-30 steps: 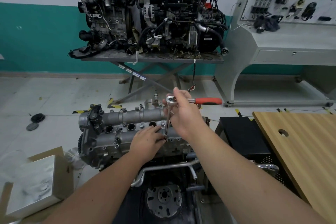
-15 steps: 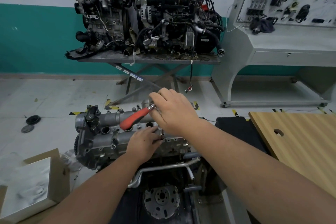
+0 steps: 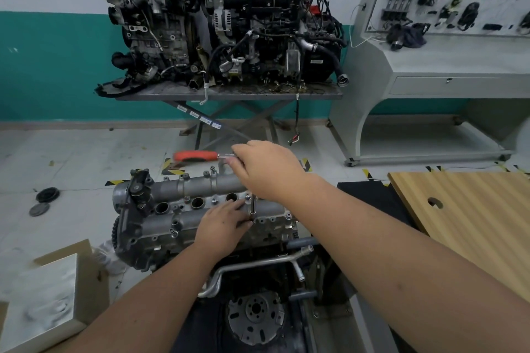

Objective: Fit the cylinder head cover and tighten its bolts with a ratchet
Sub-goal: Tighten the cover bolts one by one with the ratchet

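looking down on a pale tiled workshop floor (image 3: 71, 157) with yellow-black hazard tape; wall behind is white over teal. at 12 o'clock, two dirty engines (image 3: 218, 23) sit on a scissor-lift table (image 3: 229, 93). at 2 o'clock, a grey training console (image 3: 447, 66) with parts mounted on its white board. wooden tabletop (image 3: 473, 215) with a round hole at 3 o'clock; cardboard box (image 3: 48, 301) at 8 o'clock; two dark round caps (image 3: 43, 200) on the floor at 9 o'clock. cylinder head cover (image 3: 200, 209), grey cast aluminium, sits on the engine at frame centre, long axis running 9 to 3, three open round wells visible along its middle, small bolts dotted along both edges. right hand (image 3: 266, 172) closed over the head of the ratchet (image 3: 200, 156), red handle pointing toward 9 o'clock; a chrome extension (image 3: 253, 206) drops upright from under the hand to the cover's near edge. left hand (image 3: 223, 226) rests flat on the cover, fingertips pinched around the extension's lower end. the bolt under the socket is hidden.
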The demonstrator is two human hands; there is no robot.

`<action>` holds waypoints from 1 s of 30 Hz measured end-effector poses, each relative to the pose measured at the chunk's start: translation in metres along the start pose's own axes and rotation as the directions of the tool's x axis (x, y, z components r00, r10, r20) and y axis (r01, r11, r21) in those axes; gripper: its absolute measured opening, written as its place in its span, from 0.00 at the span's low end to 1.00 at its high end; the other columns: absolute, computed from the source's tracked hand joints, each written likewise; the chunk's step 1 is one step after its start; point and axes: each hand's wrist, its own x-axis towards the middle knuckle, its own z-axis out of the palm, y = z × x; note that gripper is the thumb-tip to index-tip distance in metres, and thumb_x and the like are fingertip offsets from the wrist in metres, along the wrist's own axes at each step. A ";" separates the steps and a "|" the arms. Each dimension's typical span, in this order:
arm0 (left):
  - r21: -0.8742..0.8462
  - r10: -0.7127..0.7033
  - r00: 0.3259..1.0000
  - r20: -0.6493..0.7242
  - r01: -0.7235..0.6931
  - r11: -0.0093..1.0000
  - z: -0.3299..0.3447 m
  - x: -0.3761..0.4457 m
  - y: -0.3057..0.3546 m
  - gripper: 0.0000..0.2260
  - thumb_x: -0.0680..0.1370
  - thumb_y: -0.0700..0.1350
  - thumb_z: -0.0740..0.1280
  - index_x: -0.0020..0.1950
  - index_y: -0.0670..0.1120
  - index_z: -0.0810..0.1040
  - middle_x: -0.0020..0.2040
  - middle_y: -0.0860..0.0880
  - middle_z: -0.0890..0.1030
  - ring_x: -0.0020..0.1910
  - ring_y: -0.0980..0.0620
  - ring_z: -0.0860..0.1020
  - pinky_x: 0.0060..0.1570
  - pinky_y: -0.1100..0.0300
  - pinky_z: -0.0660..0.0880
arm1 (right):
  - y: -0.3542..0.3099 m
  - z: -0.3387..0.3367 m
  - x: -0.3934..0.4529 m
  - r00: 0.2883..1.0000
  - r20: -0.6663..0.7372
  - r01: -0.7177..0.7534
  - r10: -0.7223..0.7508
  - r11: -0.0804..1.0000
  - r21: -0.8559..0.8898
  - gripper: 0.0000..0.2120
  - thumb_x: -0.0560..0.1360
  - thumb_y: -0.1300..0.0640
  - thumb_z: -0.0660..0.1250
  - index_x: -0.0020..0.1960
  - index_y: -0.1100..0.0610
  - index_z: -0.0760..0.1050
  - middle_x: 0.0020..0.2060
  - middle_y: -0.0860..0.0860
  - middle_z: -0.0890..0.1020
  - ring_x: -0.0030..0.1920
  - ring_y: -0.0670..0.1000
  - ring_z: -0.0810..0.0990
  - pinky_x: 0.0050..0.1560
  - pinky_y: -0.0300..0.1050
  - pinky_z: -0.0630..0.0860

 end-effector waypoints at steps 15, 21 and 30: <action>0.016 0.039 0.999 0.015 -0.039 0.999 -0.007 -0.003 0.004 0.13 0.82 0.54 0.63 0.61 0.54 0.83 0.70 0.54 0.75 0.68 0.48 0.72 0.61 0.51 0.70 | -0.018 0.043 -0.011 0.838 0.079 -0.121 0.540 0.042 0.992 0.06 0.81 0.50 0.65 0.48 0.48 0.79 0.53 0.50 0.84 0.57 0.50 0.80 0.61 0.52 0.77; -0.121 0.095 0.995 -0.031 -0.098 0.988 -0.011 -0.005 0.008 0.13 0.80 0.47 0.68 0.64 0.52 0.81 0.70 0.52 0.75 0.69 0.49 0.72 0.64 0.54 0.69 | 0.000 0.053 -0.014 0.804 -0.584 0.159 -0.116 0.987 0.023 0.18 0.68 0.71 0.69 0.56 0.61 0.83 0.59 0.58 0.82 0.59 0.63 0.79 0.54 0.58 0.78; 0.028 0.030 0.999 -0.014 -0.029 0.999 -0.011 -0.005 0.009 0.13 0.82 0.54 0.63 0.63 0.55 0.82 0.67 0.57 0.76 0.67 0.52 0.71 0.62 0.53 0.69 | 0.003 0.020 -0.015 0.974 -0.121 0.179 -0.194 0.976 -0.124 0.30 0.79 0.44 0.48 0.75 0.58 0.66 0.61 0.53 0.77 0.58 0.56 0.74 0.57 0.54 0.72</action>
